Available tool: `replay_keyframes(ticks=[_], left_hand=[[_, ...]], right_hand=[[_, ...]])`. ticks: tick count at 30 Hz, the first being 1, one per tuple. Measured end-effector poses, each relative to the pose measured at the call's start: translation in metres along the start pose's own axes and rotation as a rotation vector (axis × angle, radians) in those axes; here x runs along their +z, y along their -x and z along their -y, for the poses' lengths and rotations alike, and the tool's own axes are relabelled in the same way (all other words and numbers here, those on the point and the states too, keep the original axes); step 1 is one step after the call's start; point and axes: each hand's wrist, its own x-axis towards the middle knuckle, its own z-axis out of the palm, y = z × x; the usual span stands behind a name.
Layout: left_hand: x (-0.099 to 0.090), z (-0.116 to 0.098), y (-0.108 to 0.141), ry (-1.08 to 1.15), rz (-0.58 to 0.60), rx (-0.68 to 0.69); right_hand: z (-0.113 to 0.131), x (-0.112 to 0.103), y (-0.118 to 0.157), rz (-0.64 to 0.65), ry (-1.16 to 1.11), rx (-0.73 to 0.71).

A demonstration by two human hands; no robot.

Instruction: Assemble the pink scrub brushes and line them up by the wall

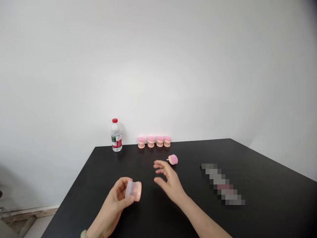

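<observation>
Right forearm (203, 216): crossing the bottom edge, leading up to the right hand.
Right hand (169, 181): hovering over the table, fingers spread and bent, thumb apart, gripping nothing.
Left hand (116, 198): pinching the translucent cup between thumb and fingers; pale bracelet (83, 234) showing at the wrist.
Translucent cup (133, 191): sitting in the left hand above the table, tipped sideways, peach ring end facing right.
Loose brush head (173, 159): lying on its side just beyond the right hand, pink bristles pointing right, small pale stem pointing left.
Four brushes (151, 142): standing in a row by the wall (158, 82), bristles up, right pair sitting closest together.
Bottle (117, 140): standing upright left of the row, red cap on.
Pixelated strip (223, 185): lying right of the right hand, contents blurred out.
Table (99, 172): black, supporting all of it.
</observation>
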Motion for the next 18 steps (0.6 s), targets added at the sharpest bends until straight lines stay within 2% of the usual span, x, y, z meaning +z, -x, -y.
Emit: replay_keyframes(ticks=[3, 5, 8, 11, 15, 18], left_hand=[[-0.004, 0.014, -0.006, -0.027, 0.030, 0.069], [-0.006, 0.024, -0.010, -0.047, 0.065, 0.117], [-0.005, 0.032, -0.014, -0.055, 0.092, 0.177], [0.000, 0.028, -0.011, -0.104, 0.095, 0.191], [0.003, 0.020, -0.008, -0.223, 0.058, 0.189], [-0.001, 0.023, -0.010, -0.253, 0.027, 0.209]], right_hand=[[0.022, 0.022, 0.018, 0.270, -0.254, -0.044], [0.031, 0.029, 0.024, 0.365, -0.320, -0.006], [0.037, 0.031, 0.025, 0.366, -0.352, 0.092], [0.038, 0.029, 0.022, 0.359, -0.434, 0.155], [0.041, 0.028, 0.021, 0.349, -0.365, 0.129], [0.044, 0.027, 0.021, 0.337, -0.267, 0.077]])
